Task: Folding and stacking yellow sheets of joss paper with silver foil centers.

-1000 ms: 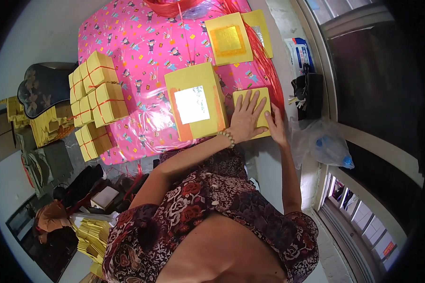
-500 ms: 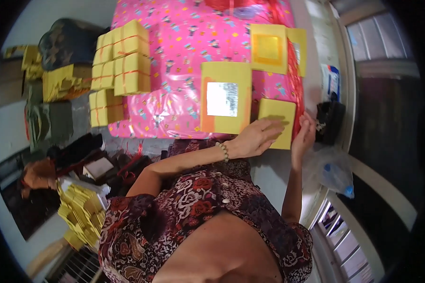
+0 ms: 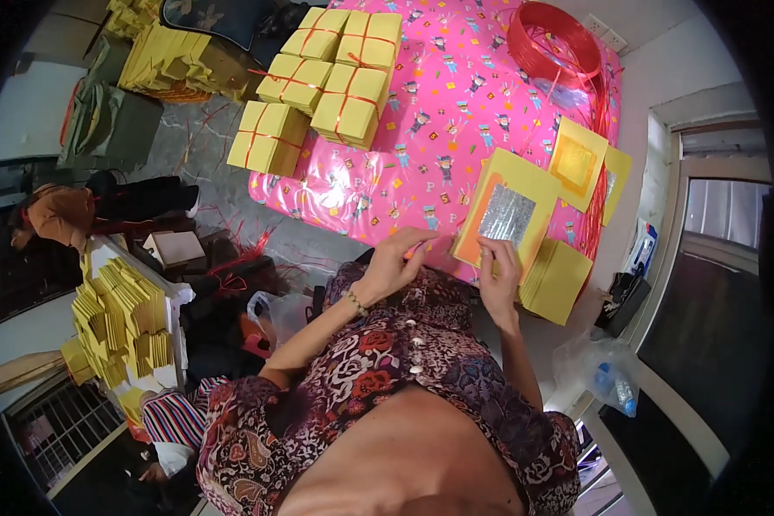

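A stack of yellow paper with a silver foil square [image 3: 506, 213] and an orange margin lies at the near right of the pink-covered table. My right hand [image 3: 500, 284] is closed over its near part, fingertips bunched at the foil's lower edge; what they pinch is hidden. To the left, at the table's edge, my left hand [image 3: 394, 268] has its fingers curled, a small orange-pink piece [image 3: 418, 249] showing between them. A plain yellow paper stack [image 3: 555, 282] sits right of my right hand. Beyond are yellow sheets with a golden square [image 3: 574, 163].
Yellow paper bundles tied with red strips [image 3: 350, 105] stand at the table's left. A red strapping coil [image 3: 552, 36] lies at the back. Folded yellow paper [image 3: 120, 314] fills a surface at left, near a person in a striped sleeve [image 3: 174, 421].
Both hands have left the plain yellow stack. My right hand has come to the foil-marked stack, and my left hand has drawn leftward. The view has swung, shifting the tied bundles to the right.
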Motion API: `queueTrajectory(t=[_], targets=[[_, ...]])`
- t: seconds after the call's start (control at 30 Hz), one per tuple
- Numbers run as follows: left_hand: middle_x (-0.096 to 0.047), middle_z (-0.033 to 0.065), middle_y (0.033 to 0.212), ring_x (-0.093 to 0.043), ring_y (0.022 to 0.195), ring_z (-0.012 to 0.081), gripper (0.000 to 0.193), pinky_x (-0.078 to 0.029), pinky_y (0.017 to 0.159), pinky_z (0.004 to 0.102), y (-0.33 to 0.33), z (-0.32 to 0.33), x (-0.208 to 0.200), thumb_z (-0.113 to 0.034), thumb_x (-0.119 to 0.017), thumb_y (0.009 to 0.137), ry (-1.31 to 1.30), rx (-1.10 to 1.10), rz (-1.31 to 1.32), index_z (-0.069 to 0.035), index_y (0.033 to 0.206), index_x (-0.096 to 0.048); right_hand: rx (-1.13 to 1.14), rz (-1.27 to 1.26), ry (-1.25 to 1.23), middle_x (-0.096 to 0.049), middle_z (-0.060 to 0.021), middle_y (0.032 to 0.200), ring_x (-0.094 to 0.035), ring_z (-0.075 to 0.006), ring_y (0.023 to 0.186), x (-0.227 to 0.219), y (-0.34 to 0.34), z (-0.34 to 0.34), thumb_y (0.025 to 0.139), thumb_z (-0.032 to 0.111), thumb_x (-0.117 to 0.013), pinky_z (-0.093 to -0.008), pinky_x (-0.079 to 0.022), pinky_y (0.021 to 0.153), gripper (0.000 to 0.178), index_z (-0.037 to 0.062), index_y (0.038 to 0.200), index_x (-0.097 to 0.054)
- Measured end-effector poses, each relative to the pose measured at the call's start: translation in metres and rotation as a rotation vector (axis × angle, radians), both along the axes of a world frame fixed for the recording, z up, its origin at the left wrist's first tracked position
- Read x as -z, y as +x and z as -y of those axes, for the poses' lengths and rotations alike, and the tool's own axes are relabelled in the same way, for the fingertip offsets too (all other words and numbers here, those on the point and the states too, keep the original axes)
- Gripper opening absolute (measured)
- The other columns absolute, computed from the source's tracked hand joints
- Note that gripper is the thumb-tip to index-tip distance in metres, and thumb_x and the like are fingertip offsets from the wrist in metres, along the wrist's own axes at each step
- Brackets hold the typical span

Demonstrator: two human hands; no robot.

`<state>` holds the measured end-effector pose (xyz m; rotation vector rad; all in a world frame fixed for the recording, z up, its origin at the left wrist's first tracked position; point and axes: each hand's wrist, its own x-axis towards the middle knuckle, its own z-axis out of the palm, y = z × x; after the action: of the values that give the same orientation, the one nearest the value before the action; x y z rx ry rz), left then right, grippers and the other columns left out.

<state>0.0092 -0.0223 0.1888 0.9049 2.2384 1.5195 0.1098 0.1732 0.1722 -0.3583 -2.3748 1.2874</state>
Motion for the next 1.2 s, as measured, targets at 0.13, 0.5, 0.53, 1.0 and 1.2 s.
queueTrajectory(t=[0.13,0.5,0.53,1.0,1.2], targets=[[-0.069,0.0134,0.094,-0.067,0.081,0.0233,0.024,-0.052,0.072,0.0322,-0.005,0.044,0.008,-0.002,-0.058,0.091,-0.039,-0.106,0.058,-0.003,0.112,-0.069,-0.11,0.078,0.0,-0.061,-0.0126,0.09,-0.061,-0.0264,0.083,-0.006,-0.022,0.043,0.094,-0.001,-0.054,-0.0345,-0.048,0.073,0.016,0.001,0.106,-0.065],[-0.07,0.0155,0.095,-0.069,0.084,0.0286,0.02,-0.054,0.073,0.0347,-0.021,0.102,0.017,0.0,-0.06,0.09,-0.038,-0.278,0.069,-0.001,0.107,-0.069,-0.35,0.116,-0.022,-0.062,-0.0124,0.092,-0.063,-0.0245,0.083,0.007,-0.079,0.101,0.096,-0.001,-0.051,-0.0336,-0.05,0.074,0.018,-0.0006,0.108,-0.064],[-0.07,0.0157,0.095,-0.069,0.084,0.0282,0.02,-0.054,0.073,0.0345,-0.023,0.103,0.018,-0.001,-0.06,0.09,-0.047,-0.309,0.078,-0.001,0.107,-0.069,-0.365,0.12,-0.027,-0.062,-0.0136,0.094,-0.063,-0.0282,0.087,0.006,-0.088,0.1,0.097,0.002,-0.051,-0.0356,-0.05,0.076,0.017,0.0001,0.108,-0.064],[-0.07,0.0171,0.104,-0.068,0.093,0.0336,0.022,-0.054,0.083,0.0397,-0.056,0.172,0.011,-0.009,-0.059,0.092,-0.079,-0.469,0.017,-0.003,0.112,-0.068,-0.634,0.003,0.077,-0.062,-0.0157,0.097,-0.063,-0.0323,0.088,-0.004,-0.213,0.158,0.093,0.001,-0.056,-0.0387,-0.05,0.074,0.016,0.0021,0.106,-0.064],[-0.069,0.0158,0.097,-0.067,0.085,0.0303,0.025,-0.053,0.076,0.037,-0.076,0.236,0.014,-0.003,-0.059,0.09,-0.041,-0.447,-0.122,-0.005,0.112,-0.069,-0.646,-0.067,0.125,-0.057,-0.0213,0.116,-0.058,-0.037,0.108,0.009,-0.247,0.227,0.093,0.005,-0.057,-0.0416,-0.048,0.091,0.031,0.002,0.124,-0.057]])
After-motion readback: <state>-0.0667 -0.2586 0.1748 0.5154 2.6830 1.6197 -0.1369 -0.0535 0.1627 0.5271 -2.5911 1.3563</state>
